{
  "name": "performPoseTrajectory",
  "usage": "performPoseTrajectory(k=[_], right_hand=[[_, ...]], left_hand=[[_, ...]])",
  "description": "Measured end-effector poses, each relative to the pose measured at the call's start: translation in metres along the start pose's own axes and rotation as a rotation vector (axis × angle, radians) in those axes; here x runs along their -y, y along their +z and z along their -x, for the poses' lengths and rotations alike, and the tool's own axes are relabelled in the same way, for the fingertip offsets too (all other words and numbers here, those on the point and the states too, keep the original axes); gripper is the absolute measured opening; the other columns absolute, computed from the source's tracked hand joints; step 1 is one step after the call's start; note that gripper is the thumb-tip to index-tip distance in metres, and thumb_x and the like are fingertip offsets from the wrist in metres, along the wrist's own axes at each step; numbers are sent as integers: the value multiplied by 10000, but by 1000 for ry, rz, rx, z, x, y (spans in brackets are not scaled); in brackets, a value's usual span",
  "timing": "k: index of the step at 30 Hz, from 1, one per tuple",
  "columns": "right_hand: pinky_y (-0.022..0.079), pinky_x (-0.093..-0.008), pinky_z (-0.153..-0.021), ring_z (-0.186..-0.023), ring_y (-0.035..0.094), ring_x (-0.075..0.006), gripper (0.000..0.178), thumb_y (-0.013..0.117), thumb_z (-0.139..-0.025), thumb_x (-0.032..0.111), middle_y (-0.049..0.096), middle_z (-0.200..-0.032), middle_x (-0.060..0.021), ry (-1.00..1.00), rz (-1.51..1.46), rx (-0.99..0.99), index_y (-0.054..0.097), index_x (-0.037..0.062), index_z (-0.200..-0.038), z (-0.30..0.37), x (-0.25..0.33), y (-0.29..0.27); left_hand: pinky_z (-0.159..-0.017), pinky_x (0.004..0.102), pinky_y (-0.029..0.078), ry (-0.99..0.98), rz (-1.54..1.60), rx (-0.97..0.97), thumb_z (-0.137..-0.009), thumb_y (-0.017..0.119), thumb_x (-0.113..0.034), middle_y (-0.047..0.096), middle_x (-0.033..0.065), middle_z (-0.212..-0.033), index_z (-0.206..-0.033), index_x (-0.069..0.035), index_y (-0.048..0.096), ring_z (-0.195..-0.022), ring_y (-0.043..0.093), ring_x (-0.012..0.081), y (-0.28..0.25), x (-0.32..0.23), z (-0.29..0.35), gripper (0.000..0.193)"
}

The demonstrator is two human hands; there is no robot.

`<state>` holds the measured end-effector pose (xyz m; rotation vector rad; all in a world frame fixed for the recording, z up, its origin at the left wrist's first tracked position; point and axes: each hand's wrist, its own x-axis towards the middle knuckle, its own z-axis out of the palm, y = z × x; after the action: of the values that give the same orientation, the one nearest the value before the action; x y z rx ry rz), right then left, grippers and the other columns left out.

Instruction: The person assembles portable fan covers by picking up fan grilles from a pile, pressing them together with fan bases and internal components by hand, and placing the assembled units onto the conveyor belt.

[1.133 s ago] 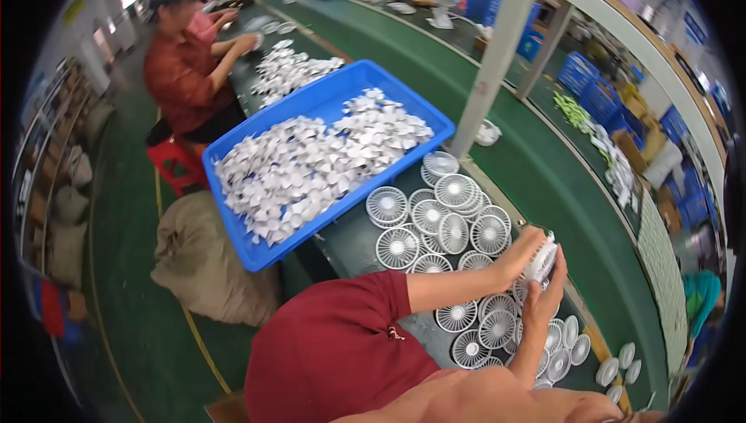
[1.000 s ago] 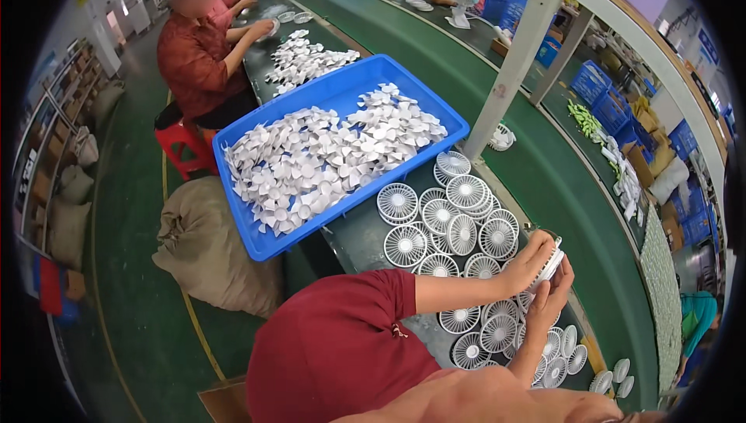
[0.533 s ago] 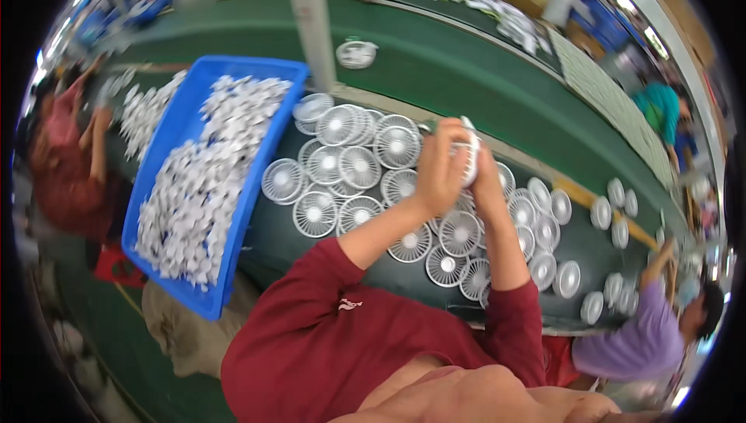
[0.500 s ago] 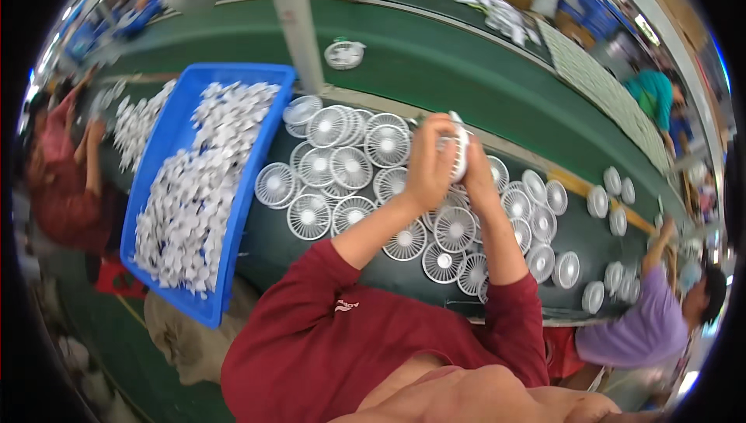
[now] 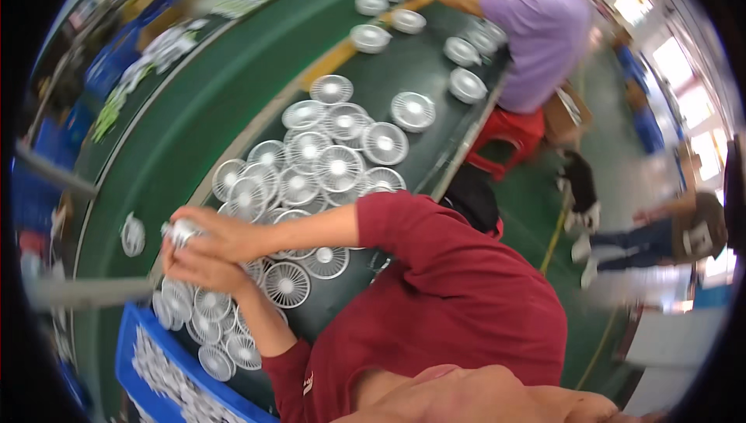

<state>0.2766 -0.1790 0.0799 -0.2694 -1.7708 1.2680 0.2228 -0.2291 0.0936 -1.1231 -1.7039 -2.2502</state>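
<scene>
My right hand (image 5: pixel 225 236) and my left hand (image 5: pixel 198 271) are pressed together over the dark green bench (image 5: pixel 435 139). Between them they grip a small white round fan part (image 5: pixel 181 230); my fingers cover most of it. Right under and around my hands lie several white round fan grilles (image 5: pixel 286 283), some overlapping in a loose pile (image 5: pixel 326 162). My red sleeves reach in from the lower right.
A blue bin (image 5: pixel 155 376) of small white parts sits at the lower left. A green conveyor belt (image 5: pixel 194 112) runs along the far side of the bench. A person in a purple shirt (image 5: pixel 536 34) on a red stool (image 5: pixel 509 131) handles more grilles (image 5: pixel 466 85) at the top.
The view has swung round: the blue bin went from the left to the lower left corner. My hands stay together on the white part above the grille pile.
</scene>
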Motion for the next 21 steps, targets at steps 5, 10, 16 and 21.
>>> performPoseTrajectory(k=[5,10,16,21], right_hand=[[446,-392,-878,-1054,568,-346,528,487,-920,375,546,-1142,-243,158,58,91,374,14,-1287,-7,-8,-27],[446,-428,-907,-1056,557,-380,697,624,-795,535,574,-1135,-245,341,342,9,493,6,-1229,-45,-54,-76],[399,-473,-983,-1148,461,-432,782,733,-682,422,486,-1216,-264,399,787,-165,454,59,-1317,-38,-100,-151],[326,-522,-1046,-1286,361,-444,523,721,-723,331,400,-1347,-287,290,1064,-206,613,57,-1155,-2,-74,-199]], left_hand=[[-959,359,394,-127,-28,181,-1015,353,-283,488,154,-1165,-1164,33,481,-1102,498,251,6,21,-2,372],[-1048,370,328,-187,43,517,-984,481,-223,374,150,-1404,-1344,-4,371,-1287,388,279,6,50,4,435],[-1050,376,333,-136,-110,717,-967,500,-139,371,180,-1433,-1292,6,453,-1293,395,259,4,51,7,358],[-1058,366,315,-105,-90,804,-969,495,-151,443,187,-1376,-1245,26,490,-1262,433,262,9,60,12,328]])
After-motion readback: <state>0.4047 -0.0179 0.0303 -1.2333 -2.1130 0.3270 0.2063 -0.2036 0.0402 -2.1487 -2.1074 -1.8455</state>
